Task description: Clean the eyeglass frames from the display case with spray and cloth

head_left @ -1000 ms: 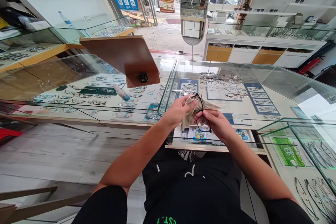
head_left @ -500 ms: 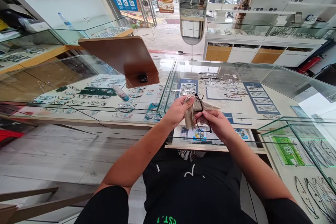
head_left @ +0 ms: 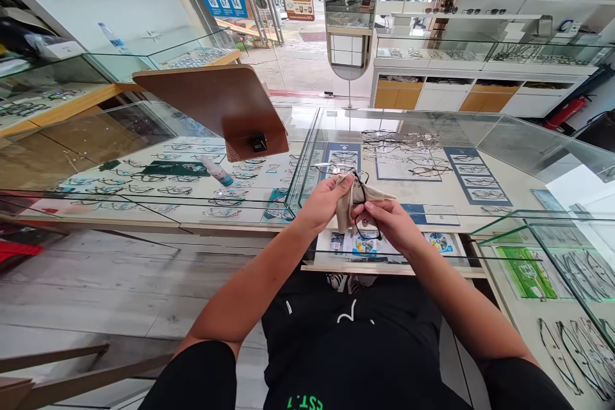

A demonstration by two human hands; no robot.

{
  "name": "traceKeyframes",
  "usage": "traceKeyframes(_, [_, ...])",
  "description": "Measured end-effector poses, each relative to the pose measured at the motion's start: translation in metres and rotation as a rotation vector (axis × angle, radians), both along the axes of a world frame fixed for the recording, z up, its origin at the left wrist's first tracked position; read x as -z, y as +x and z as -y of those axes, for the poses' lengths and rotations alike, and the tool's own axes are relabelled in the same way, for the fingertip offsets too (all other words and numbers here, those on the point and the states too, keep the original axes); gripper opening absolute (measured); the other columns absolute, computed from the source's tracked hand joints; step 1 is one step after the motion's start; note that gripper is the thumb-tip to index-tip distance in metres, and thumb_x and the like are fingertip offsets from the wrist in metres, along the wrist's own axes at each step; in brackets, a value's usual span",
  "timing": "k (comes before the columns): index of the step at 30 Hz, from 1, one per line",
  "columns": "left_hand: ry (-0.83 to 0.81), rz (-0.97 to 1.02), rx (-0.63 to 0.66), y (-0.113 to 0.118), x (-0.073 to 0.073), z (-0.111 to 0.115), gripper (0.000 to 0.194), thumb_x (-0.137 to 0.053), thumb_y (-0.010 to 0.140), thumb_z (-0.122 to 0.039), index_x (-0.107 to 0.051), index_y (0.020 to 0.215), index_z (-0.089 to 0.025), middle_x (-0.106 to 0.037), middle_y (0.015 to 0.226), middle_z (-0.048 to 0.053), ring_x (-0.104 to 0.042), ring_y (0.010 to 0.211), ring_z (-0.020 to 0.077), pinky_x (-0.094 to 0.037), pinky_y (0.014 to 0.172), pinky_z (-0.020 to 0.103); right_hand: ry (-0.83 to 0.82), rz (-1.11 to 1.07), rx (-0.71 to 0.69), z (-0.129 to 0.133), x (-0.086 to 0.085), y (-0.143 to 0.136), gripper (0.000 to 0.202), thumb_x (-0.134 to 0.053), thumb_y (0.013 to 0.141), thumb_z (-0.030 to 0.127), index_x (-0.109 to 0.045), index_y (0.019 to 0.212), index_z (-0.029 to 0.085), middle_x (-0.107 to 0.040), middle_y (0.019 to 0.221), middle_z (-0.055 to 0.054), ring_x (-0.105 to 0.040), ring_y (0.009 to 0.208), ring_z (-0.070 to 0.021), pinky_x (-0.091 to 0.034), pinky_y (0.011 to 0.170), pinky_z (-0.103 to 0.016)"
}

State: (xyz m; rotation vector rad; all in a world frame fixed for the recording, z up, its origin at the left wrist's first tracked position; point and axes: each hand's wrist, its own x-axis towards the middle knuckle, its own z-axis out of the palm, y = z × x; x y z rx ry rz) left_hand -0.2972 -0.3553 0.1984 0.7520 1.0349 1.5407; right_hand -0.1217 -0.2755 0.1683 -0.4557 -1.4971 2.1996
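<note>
Dark-framed eyeglasses [head_left: 369, 228] hang tilted between my hands, above the front edge of a glass display counter. My left hand [head_left: 327, 204] pinches a beige cloth [head_left: 344, 210], which is folded around the upper part of the glasses. My right hand [head_left: 391, 221] has its fingers closed on the frame near the middle. Part of the cloth spreads out above my right fingers. The lower lens rim shows below my fingers, while the upper lens is mostly covered by the cloth.
A brown tray-like mirror stand [head_left: 211, 102] and a small spray bottle [head_left: 217, 172] rest on the left counter [head_left: 250, 224]. Eyeglasses lie in the display case [head_left: 523, 205]. A pen and printed papers are below my hands.
My hands, the cloth and the glasses have shifted slightly left. The grip looks the same, and the whole view has moved a little.
</note>
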Motion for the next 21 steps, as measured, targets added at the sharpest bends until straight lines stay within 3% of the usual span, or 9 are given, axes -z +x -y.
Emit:
traceKeyframes(4, [0.014, -0.005, 0.048, -0.003, -0.001, 0.004, 0.059, -0.104, 0.070, -0.042, -0.070, 0.111, -0.016, -0.077, 0.089, 0.002, -0.069, 0.066, 0.0128, -0.061, 0.064, 0.025, -0.043, -0.001, 0.017, -0.006, 0.000, 0.000, 0.040, -0.092, 0.081, 0.060, -0.090, 0.091, 0.022, -0.083, 0.089, -0.007, -0.072, 0.084, -0.0199, -0.054, 0.085, -0.034])
traceKeyframes(6, [0.030, -0.047, 0.039, 0.001, 0.000, 0.005, 0.059, -0.104, 0.070, -0.038, -0.070, 0.113, -0.017, -0.076, 0.088, 0.001, -0.067, 0.065, 0.0109, -0.058, 0.062, 0.022, -0.027, 0.000, 0.006, -0.007, 0.002, -0.001, 0.039, -0.092, 0.081, 0.060, -0.090, 0.091, 0.023, -0.083, 0.091, -0.007, -0.071, 0.084, -0.0192, -0.054, 0.085, -0.034])
traceKeyframes(9, [0.057, -0.101, -0.060, 0.006, 0.003, 0.002, 0.049, -0.098, 0.078, -0.051, -0.068, 0.094, -0.016, -0.067, 0.071, -0.003, -0.058, 0.053, 0.0083, -0.049, 0.051, 0.020, 0.044, 0.009, -0.022, -0.005, 0.005, -0.002, 0.038, -0.088, 0.087, 0.059, -0.091, 0.093, 0.022, -0.083, 0.090, -0.007, -0.070, 0.085, -0.0196, -0.052, 0.086, -0.034])
traceKeyframes(11, [0.066, -0.116, -0.119, 0.007, 0.006, -0.001, 0.052, -0.093, 0.080, -0.061, -0.066, 0.086, -0.016, -0.064, 0.066, -0.003, -0.055, 0.051, 0.0083, -0.046, 0.049, 0.020, 0.088, 0.018, -0.027, -0.004, 0.005, -0.003, 0.038, -0.086, 0.090, 0.059, -0.091, 0.096, 0.022, -0.082, 0.089, -0.007, -0.070, 0.085, -0.0201, -0.051, 0.086, -0.035])
traceKeyframes(15, [0.050, -0.055, -0.094, 0.002, 0.006, -0.002, 0.058, -0.092, 0.078, -0.067, -0.068, 0.088, -0.016, -0.068, 0.070, 0.000, -0.060, 0.057, 0.0112, -0.052, 0.056, 0.023, 0.082, 0.015, 0.010, -0.004, 0.003, 0.000, 0.040, -0.086, 0.088, 0.061, -0.091, 0.096, 0.022, -0.083, 0.091, -0.008, -0.070, 0.085, -0.0209, -0.053, 0.086, -0.036])
traceKeyframes(21, [0.044, -0.030, 0.032, 0.000, 0.002, 0.005, 0.055, -0.103, 0.072, -0.039, -0.073, 0.113, -0.017, -0.076, 0.090, 0.001, -0.070, 0.077, 0.0138, -0.059, 0.074, 0.024, -0.020, -0.005, 0.038, -0.006, 0.002, 0.001, 0.039, -0.091, 0.083, 0.060, -0.090, 0.093, 0.022, -0.083, 0.092, -0.007, -0.070, 0.085, -0.0199, -0.054, 0.088, -0.035])
